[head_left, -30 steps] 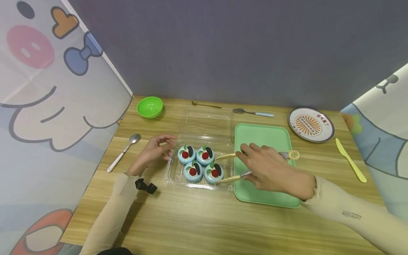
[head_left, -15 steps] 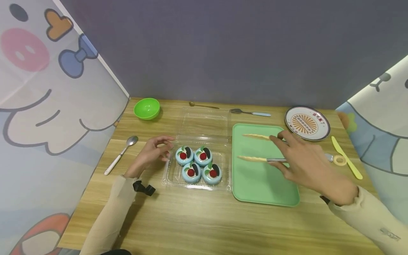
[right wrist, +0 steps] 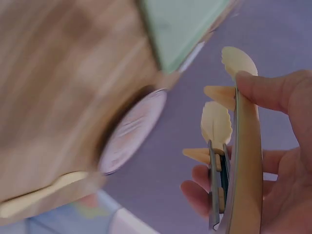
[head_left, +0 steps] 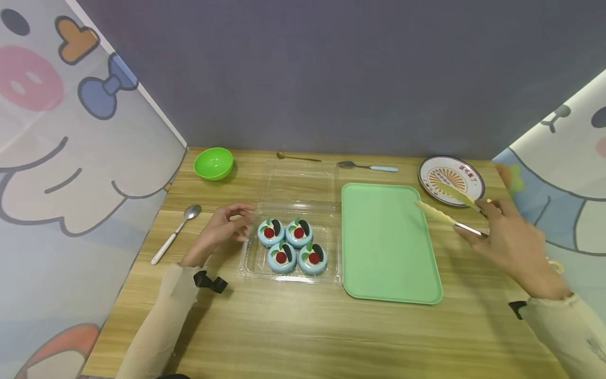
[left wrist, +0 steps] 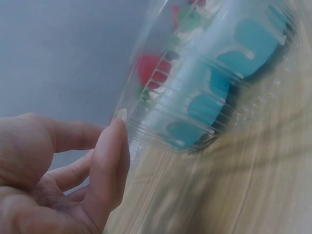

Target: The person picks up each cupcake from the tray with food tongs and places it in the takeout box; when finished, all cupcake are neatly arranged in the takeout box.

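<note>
My right hand [head_left: 518,245] grips a pair of tongs [right wrist: 246,161] with cream scalloped tips, raised at the table's right side. The tong tips stand apart with nothing between them and overlap the patterned plate in the head view. My left hand [head_left: 222,230] is beside a clear plastic clamshell box [head_left: 331,247], fingers loosely bent, a fingertip right at the box's left wall in the left wrist view. Inside the box sit several blue toy cupcakes [head_left: 313,258], each topped with a red berry, green leaf and dark cookie. The box's lid [head_left: 299,181] lies folded back.
A green tray [head_left: 390,247] lies right of the box. Behind are a green bowl [head_left: 214,163], a small gold spoon [head_left: 298,157], a fork [head_left: 366,167] and a round plate [head_left: 428,168]. A spoon [head_left: 175,235] lies at left; a yellow knife [right wrist: 48,192] at right.
My right hand has carried the tongs from the cupcakes rightward across the tray, and their tips have come away from the front right cupcake. My left hand stays by the box.
</note>
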Tool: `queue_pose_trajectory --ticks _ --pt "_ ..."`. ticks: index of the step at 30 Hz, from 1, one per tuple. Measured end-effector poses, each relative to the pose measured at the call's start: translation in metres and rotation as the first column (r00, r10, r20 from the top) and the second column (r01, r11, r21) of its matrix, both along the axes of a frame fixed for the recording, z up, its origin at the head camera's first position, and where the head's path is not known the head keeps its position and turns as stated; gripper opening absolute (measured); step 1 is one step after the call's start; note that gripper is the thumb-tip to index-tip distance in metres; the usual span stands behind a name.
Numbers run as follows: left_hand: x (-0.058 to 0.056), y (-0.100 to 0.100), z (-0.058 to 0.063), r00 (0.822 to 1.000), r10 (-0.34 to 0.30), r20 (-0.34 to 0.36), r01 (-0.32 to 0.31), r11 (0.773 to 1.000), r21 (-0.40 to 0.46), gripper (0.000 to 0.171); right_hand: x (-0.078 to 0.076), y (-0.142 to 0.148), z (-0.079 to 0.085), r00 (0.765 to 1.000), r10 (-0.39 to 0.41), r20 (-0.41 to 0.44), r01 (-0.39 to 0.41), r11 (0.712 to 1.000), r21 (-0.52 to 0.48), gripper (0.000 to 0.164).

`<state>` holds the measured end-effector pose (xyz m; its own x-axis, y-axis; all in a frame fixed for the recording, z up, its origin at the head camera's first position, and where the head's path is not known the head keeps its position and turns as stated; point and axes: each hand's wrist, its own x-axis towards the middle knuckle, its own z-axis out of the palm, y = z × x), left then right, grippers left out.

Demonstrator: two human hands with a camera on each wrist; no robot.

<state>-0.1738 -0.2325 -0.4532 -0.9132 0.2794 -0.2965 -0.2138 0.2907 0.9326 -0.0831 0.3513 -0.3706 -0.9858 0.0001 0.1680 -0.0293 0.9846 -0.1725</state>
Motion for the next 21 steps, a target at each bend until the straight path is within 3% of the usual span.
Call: queue_pose_trajectory --ticks 8,13,21 --pt "0.002 0.000 0.001 1.000 -0.002 -0.004 0.002 1.000 0.005 0.037 0.020 0.031 -0.030 0.995 -0.087 0.056 0.091 0.994 -0.056 0.081" --pt "0.001 0.000 0.001 1.000 0.000 -0.017 0.000 1.000 0.006 0.037 0.036 0.038 -0.049 0.988 -0.110 0.106 0.118 0.990 -0.074 0.077" --pt "-0.001 0.000 0.001 1.000 -0.006 -0.010 0.006 1.000 0.009 0.037 0.042 0.042 -0.066 0.976 -0.175 0.129 0.186 0.979 -0.083 0.085"
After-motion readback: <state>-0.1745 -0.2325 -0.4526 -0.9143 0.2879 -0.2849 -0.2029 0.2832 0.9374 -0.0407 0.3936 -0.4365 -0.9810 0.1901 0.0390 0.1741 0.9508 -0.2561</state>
